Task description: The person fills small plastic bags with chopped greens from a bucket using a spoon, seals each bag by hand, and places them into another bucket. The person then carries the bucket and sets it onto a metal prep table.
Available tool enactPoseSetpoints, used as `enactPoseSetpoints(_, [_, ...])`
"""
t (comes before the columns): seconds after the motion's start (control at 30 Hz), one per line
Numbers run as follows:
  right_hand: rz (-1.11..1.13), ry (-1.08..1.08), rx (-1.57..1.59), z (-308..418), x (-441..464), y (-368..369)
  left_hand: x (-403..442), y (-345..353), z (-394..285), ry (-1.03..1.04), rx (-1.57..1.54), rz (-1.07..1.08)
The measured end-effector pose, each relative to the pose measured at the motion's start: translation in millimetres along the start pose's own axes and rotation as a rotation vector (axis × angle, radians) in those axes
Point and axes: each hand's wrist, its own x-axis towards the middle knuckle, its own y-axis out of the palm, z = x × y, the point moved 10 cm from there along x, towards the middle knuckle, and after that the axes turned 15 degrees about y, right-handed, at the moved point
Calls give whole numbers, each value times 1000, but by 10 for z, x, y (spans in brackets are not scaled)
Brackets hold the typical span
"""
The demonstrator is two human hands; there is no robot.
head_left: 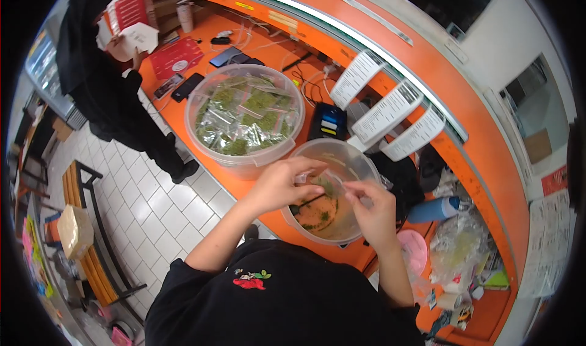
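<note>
My left hand [287, 184] is closed on a small clear plastic bag [332, 184], with a little green in it, above a translucent tub [293, 219]. The fingers of my right hand [371, 208] are pinched at the bag's other edge. Inside the tub lie scraps of chopped green herb [325, 216] and a dark spoon-like utensil [296, 209], partly hidden by my left hand. Beyond my left hand stands a larger tub [190, 123] full of small zip bags [256, 103] packed with chopped green herb.
Phones [188, 87], cables and a black card terminal [328, 121] lie on the orange counter [213, 31]. Paper slips [390, 114] hang from the shelf. A blue bottle [434, 208] and pink bowl [414, 251] are at right. Another person [101, 65] handles a box at left.
</note>
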Motion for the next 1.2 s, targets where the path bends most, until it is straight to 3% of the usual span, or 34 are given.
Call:
enactPoseSetpoints(0.07, [55,10,42,9,-29,110,-41,250,69,-68,-542,7])
enactPoseSetpoints(0.13, [33,87,157,-71,-25,110,-54,247,92,-115,-508,-17])
enactPoseSetpoints(0.43, [-17,-33,-23,-81,-80,92,-126,210,-35,-107,-478,-114])
enactPoseSetpoints(0.6, [39,-29,91,-140,-106,259,-227,346,-63,-114,-516,-154])
enactPoseSetpoints(0.73, [87,-20,155,-180,-194,309,-288,325,-195,-35,-241,-95])
enactPoseSetpoints(0.8, [134,24,174,-246,-257,337,-336,359,-287,-20,-106,92])
enactPoseSetpoints(0.9, [105,29,138,-419,-301,240,-241,42,-292,-7,-97,58])
enactPoseSetpoints(0.97, [-210,78,91,-616,-307,-230,-110,-700,-143,-55,71,-218])
enactPoseSetpoints(1.0, [-273,147,148,-842,-320,-422,-89,-1278,-311,62,178,-520])
enactPoseSetpoints(1.03, [-322,109,270,-889,-354,-567,-83,-1742,-582,126,310,-636])
enactPoseSetpoints(1.07, [-325,110,281,-879,-388,-628,-130,-2079,-858,353,346,-802])
enactPoseSetpoints(1.13, [-448,151,229,-864,-557,-813,-462,-2425,-1153,486,334,-1165])
enactPoseSetpoints(1.2, [-443,177,229,-953,-624,-733,-589,-2395,-946,506,385,-1209])
